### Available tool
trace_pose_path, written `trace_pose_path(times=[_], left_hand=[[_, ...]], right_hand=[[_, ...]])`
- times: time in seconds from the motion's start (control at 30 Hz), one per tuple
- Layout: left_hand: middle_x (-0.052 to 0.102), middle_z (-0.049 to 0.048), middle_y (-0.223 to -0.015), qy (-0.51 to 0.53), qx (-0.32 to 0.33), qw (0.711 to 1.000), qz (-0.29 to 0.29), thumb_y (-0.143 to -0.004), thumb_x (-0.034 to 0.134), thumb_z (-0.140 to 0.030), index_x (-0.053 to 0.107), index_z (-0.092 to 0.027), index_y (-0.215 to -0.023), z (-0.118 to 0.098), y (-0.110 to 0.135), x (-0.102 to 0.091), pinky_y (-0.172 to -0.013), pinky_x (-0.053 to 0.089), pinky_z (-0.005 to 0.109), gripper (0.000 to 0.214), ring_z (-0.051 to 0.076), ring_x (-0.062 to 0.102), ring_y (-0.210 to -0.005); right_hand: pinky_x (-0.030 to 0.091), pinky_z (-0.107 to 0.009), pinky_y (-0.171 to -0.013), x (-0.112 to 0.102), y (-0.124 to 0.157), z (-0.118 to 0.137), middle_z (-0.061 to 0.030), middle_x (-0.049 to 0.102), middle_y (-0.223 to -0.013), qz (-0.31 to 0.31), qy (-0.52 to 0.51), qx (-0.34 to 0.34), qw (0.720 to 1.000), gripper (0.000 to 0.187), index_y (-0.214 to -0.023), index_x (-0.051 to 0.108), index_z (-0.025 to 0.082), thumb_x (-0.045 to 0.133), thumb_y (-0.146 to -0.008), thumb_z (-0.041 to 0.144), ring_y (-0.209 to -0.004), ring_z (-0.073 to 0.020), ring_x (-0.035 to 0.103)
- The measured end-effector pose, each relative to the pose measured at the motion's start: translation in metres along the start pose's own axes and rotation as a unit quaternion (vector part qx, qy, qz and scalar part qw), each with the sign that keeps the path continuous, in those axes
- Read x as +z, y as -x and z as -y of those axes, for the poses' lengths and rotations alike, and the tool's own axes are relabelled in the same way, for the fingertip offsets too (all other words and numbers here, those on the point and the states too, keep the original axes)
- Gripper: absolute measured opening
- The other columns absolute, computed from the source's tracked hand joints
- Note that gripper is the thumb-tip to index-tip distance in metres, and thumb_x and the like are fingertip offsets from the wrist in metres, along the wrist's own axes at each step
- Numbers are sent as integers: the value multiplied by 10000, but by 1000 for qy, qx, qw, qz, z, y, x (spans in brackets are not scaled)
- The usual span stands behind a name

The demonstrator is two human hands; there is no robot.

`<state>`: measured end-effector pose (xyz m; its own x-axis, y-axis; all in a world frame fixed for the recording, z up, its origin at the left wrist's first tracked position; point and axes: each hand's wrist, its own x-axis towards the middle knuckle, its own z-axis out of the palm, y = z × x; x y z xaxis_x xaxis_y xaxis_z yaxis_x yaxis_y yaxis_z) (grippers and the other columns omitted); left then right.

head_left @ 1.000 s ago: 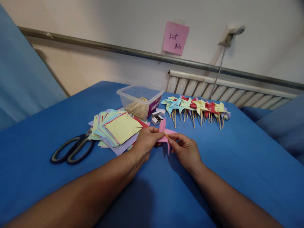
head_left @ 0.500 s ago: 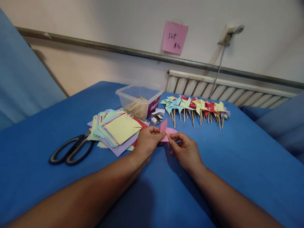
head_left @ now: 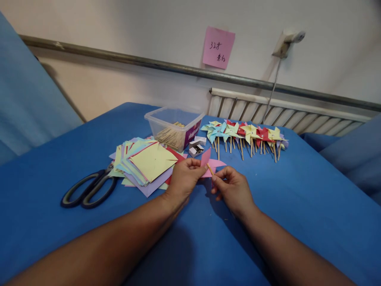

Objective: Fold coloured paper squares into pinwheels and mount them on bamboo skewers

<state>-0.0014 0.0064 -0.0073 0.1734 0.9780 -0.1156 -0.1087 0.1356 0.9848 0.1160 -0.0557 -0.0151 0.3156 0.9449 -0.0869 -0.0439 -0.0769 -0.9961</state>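
Observation:
A pink paper pinwheel (head_left: 206, 157) is held just above the blue tabletop. My left hand (head_left: 188, 174) is closed on its left side, thumb near its middle. A short wooden stick (head_left: 210, 169) lies across the pinwheel, its upper end close to the left thumb. Thumb and fingers of my right hand (head_left: 233, 190) pinch the stick's lower end. How the stick joins the paper is hidden by the fingers. Just behind the pinwheel stands a small open box of metal pins (head_left: 196, 149).
Cut paper squares (head_left: 153, 161) are stacked left of my hands, beside dark-handled scissors (head_left: 89, 188). A clear plastic tub (head_left: 175, 123) holds many wooden sticks. Several finished pinwheels (head_left: 250, 132) lie in a row at the back right, before a radiator (head_left: 285, 107).
My right fingers have shifted slightly on the stick, and more of the pinwheel's right blade shows. My left hand has stayed in place.

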Motion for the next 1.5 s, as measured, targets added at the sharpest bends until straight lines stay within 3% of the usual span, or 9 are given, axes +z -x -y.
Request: trace_pose_path(times=[0.27,0.47,0.67,0.83,1.17,1.5], left_hand=[[615,-19,-611,1,33,999,-1,-589,783,-274,612,-140,-693,-1,-1,-1,-517,399,188,241,83,542,-546],[629,-15,-622,17,33,999,-2,-595,772,-274,610,-140,-695,-3,0,0,-532,414,193,233,85,545,-552],[634,-8,-642,14,25,999,-21,-572,780,-252,620,-139,-698,-5,-1,-1,-525,414,197,233,92,548,-562],[596,-28,-604,14,29,999,0,-593,764,-248,614,-145,-689,-6,0,-1,-507,381,182,206,75,513,-541],[623,3,-689,9,29,998,59,-658,735,-321,637,-151,-745,-7,1,-5,-562,433,216,214,105,551,-592],[628,-2,-677,31,21,998,48,-637,754,-314,635,-153,-761,-9,0,-5,-559,436,216,236,106,554,-586]], right_hand=[[375,-187,-374,0,-4,-4,52,522,-443,-2,11,-6,1000,354,-612,476,181,692,-693,449,-367,-87,499],[391,-212,-461,-1,-1,-4,31,555,-549,15,43,-31,999,312,-641,525,173,630,-749,446,-458,-100,525],[319,-214,-477,-5,5,0,52,478,-528,36,153,-85,984,273,-632,552,178,565,-805,388,-490,-95,427],[300,-219,-482,-8,2,-3,53,466,-515,44,185,-96,977,281,-605,530,186,550,-816,371,-489,-95,407],[355,-212,-447,-4,0,-6,10,600,-596,93,100,-53,989,312,-665,545,183,515,-847,434,-426,-83,443],[365,-195,-445,-3,1,-5,6,606,-592,92,98,-66,989,277,-687,573,175,515,-853,390,-452,-86,474]])
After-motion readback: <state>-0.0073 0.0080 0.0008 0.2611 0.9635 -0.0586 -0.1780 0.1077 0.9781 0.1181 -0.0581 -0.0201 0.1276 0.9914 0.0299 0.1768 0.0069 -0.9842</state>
